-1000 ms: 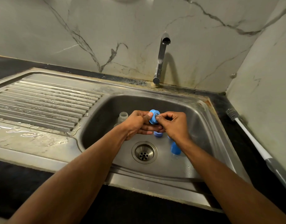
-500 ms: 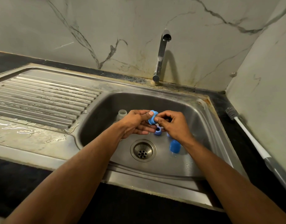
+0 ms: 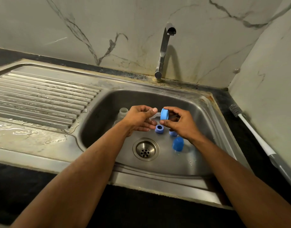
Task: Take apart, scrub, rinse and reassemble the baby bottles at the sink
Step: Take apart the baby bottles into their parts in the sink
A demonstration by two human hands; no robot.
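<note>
Apart now: left hand [image 3: 138, 118] pinches teat [image 3: 155, 116], right hand [image 3: 179, 122] blue ring [image 3: 164, 114].

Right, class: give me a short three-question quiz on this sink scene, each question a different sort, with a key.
1. True or false: water is running from the tap.
2. Which hand holds the blue ring: A left hand, B right hand?
3. Fill in: the bottle brush lies on the counter to the ___ of the sink.

Key: 1 false, no stream shows. 2 B; the left hand pinches the clear teat. 3 right.
</note>
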